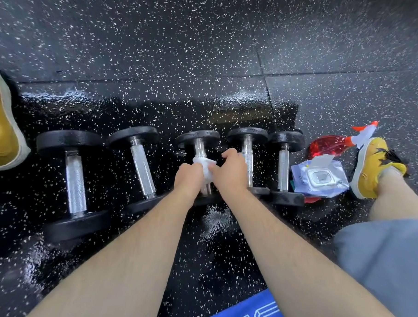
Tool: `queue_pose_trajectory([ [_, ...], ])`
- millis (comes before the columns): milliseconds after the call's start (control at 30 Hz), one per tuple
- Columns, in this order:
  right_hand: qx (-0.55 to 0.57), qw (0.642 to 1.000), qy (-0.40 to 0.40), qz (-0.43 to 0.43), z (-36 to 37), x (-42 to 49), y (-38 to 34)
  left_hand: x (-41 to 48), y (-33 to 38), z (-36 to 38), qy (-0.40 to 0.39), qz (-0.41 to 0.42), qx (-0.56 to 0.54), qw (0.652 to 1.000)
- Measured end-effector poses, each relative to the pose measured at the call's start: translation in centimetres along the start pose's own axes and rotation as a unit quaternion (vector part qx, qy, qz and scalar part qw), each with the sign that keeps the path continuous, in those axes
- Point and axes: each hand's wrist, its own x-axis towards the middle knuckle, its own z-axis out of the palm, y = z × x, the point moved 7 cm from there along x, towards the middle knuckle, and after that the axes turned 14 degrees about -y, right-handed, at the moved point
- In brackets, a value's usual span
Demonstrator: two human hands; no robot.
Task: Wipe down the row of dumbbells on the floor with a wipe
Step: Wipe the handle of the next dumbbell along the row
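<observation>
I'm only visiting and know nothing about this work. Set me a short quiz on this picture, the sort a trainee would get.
1. How many dumbbells lie in the row?
2. True or false: the pack of wipes lies at the left end of the row.
3. The left hand and right hand hold a wipe on which dumbbell, counted from the left? A) first B) third C) fifth

Key: 1. Five. 2. False: it lies at the right end. 3. B.
</observation>
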Motion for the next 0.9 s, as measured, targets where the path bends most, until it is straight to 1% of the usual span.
queue_pose_trajectory([
  [33,-0.015,1.000,0.008,-0.014,-0.1,-0.4,-0.5,0.0,0.0,-0.2,0.012,0.004,-0.010,1.000],
  [67,-0.011,1.000,-0.005,-0.023,0.2,-0.8,-0.9,0.2,-0.2,-0.3,0.023,0.009,-0.023,0.999],
  [133,-0.003,0.998,-0.065,-0.025,1.9,-1.4,-1.0,0.1,-0.2,-0.5,0.037,0.018,-0.044,0.998],
  [200,-0.019,0.994,-0.105,-0.021,3.4,-1.9,-1.1,0.0,-0.2,-0.6,0.034,0.019,-0.062,0.997],
  [300,0.000,0.992,-0.123,0.002,4.0,-1.6,-1.4,0.2,-0.8,-0.7,0.031,0.012,-0.109,0.993],
  [367,-0.008,0.990,-0.143,0.009,3.9,-1.1,-1.3,0.5,-1.3,-0.5,0.018,0.004,-0.135,0.991],
  [433,-0.054,0.983,-0.173,0.013,3.7,-0.9,-0.9,1.6,-2.1,-0.3,0.005,0.004,-0.147,0.989],
  [533,-0.167,0.957,-0.236,0.036,3.6,-0.9,-0.4,2.3,-2.5,-0.1,0.000,0.004,-0.134,0.991],
  [600,-0.202,0.943,-0.261,0.044,3.6,-0.9,-0.5,1.9,-2.2,0.2,-0.011,-0.007,-0.126,0.992],
  [633,-0.201,0.944,-0.260,0.042,3.7,-0.8,-0.6,1.1,-1.7,0.3,-0.017,-0.008,-0.127,0.992],
  [767,-0.106,0.963,-0.243,0.051,3.8,-0.6,-0.6,-1.0,-0.6,0.3,-0.032,-0.006,-0.168,0.985],
  [833,-0.101,0.961,-0.254,0.044,3.5,-0.6,-0.1,-1.0,-0.5,0.3,-0.029,-0.001,-0.175,0.984],
  [900,-0.105,0.961,-0.254,0.036,2.7,-0.7,0.2,-0.3,-0.6,0.3,-0.030,0.009,-0.153,0.988],
])
